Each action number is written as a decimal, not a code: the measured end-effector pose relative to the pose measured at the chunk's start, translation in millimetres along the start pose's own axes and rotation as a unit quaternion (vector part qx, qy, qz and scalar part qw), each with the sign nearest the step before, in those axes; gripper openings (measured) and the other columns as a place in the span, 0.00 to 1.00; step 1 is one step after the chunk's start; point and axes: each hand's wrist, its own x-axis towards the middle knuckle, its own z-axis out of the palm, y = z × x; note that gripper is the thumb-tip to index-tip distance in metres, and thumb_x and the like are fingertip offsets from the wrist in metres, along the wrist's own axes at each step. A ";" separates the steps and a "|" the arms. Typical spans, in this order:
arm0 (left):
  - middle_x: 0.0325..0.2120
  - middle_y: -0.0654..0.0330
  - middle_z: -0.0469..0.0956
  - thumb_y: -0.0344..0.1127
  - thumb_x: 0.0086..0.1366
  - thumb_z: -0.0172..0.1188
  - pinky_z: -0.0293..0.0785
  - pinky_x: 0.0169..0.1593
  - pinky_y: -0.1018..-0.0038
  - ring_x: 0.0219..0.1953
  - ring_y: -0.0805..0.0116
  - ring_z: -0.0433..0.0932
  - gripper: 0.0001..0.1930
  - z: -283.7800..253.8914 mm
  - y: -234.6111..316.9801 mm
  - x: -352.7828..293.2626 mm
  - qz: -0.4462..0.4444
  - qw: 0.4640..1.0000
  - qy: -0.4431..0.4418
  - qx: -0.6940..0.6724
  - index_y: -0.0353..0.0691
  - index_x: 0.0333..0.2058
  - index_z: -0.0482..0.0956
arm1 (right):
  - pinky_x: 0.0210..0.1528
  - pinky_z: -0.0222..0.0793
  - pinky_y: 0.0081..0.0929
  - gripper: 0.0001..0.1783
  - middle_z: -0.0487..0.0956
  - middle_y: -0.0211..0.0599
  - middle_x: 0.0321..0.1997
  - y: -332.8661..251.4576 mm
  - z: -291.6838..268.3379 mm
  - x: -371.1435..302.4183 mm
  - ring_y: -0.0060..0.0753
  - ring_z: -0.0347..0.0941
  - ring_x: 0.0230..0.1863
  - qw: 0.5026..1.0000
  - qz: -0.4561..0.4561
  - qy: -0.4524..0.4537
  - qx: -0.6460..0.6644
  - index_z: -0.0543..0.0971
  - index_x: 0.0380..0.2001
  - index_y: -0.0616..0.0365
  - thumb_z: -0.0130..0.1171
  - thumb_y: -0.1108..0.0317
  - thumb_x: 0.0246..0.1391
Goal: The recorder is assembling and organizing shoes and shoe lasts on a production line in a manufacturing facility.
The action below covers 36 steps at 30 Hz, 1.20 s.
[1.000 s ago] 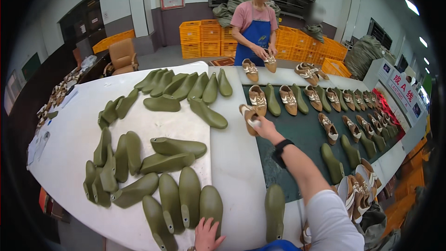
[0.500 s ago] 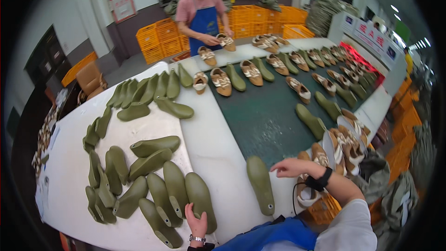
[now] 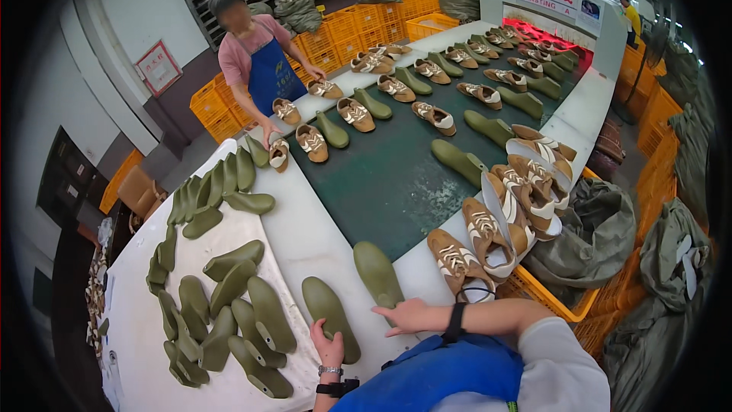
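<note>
My left hand (image 3: pixel 329 346) grips the near end of an olive-green shoe last (image 3: pixel 328 314) lying on the white table (image 3: pixel 305 240). My right hand (image 3: pixel 402 314), with a dark wristband, lies flat and open on the table. Its fingertips are at the near end of a second olive last (image 3: pixel 377 271) that rests at the edge of the dark green belt (image 3: pixel 389 183). Just right of that hand, tan and white shoes (image 3: pixel 488 229) are piled in an orange crate.
Many olive lasts (image 3: pixel 229 290) cover the table's left side. Shoes and lasts (image 3: pixel 427 88) run in rows along the belt. Across the table a person in a blue apron (image 3: pixel 263 76) handles a shoe. Orange crates (image 3: pixel 358 23) stand behind; grey-green sacks (image 3: pixel 595 229) lie on my right.
My right hand has pulled back from a shoe far out on the belt to the near table edge beside a last. My left hand stays on its last. The view has swung right.
</note>
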 end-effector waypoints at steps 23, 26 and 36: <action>0.46 0.47 0.68 0.25 0.46 0.57 0.59 0.56 0.69 0.51 0.55 0.66 0.28 29.9 50.9 -15.1 -0.097 0.992 0.077 0.013 0.31 0.50 0.63 | 0.20 0.50 0.19 0.12 0.55 0.19 0.12 -25.0 -371.3 -15.4 0.17 0.51 0.15 0.352 -0.503 0.028 0.789 0.63 0.21 0.47 0.51 0.61 0.55; 0.48 0.48 0.67 0.23 0.46 0.57 0.60 0.56 0.70 0.52 0.58 0.66 0.29 28.7 41.6 -12.4 -0.093 0.994 0.063 -0.016 0.31 0.50 0.62 | 0.19 0.56 0.21 0.05 0.67 0.25 0.16 -70.7 -412.7 -18.6 0.21 0.61 0.15 0.330 -0.505 0.072 0.794 0.68 0.28 0.49 0.52 0.63 0.51; 0.52 0.50 0.61 0.20 0.42 0.55 0.62 0.54 0.71 0.51 0.59 0.65 0.39 26.0 21.7 -6.0 -0.160 0.944 -0.019 -0.288 0.36 0.57 0.52 | 0.25 0.64 0.46 0.29 0.76 0.49 0.23 48.1 -25.5 58.7 0.53 0.72 0.26 0.964 -0.261 -0.023 -0.036 0.69 0.49 0.59 0.52 0.52 0.46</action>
